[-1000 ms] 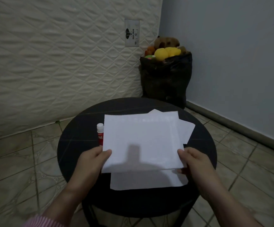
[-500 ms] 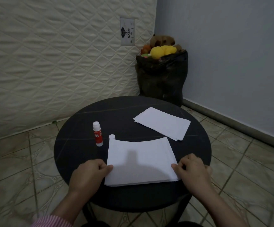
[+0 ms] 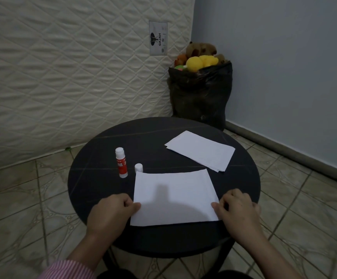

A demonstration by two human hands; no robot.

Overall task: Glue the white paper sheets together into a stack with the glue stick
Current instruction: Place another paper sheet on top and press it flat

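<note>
A white paper sheet [image 3: 173, 196] lies flat on the near half of the round black table [image 3: 95, 190]. My left hand [image 3: 112, 211] pinches its left edge and my right hand [image 3: 237, 210] presses its right edge. A red and white glue stick [image 3: 121, 163] stands upright, uncapped, left of the sheet's far corner. Its white cap [image 3: 138, 168] stands beside it, touching that corner. A second pile of white sheets [image 3: 200, 151] rests at the far right of the table.
A black bag [image 3: 199, 97] full of soft toys stands on the tiled floor in the corner behind the table. A quilted white mattress [image 3: 63, 77] leans against the wall on the left. A grey wall runs along the right.
The sheet that both hands held up over the table has been laid flat on the near pile. The glue stick, cap and far pile have come into view.
</note>
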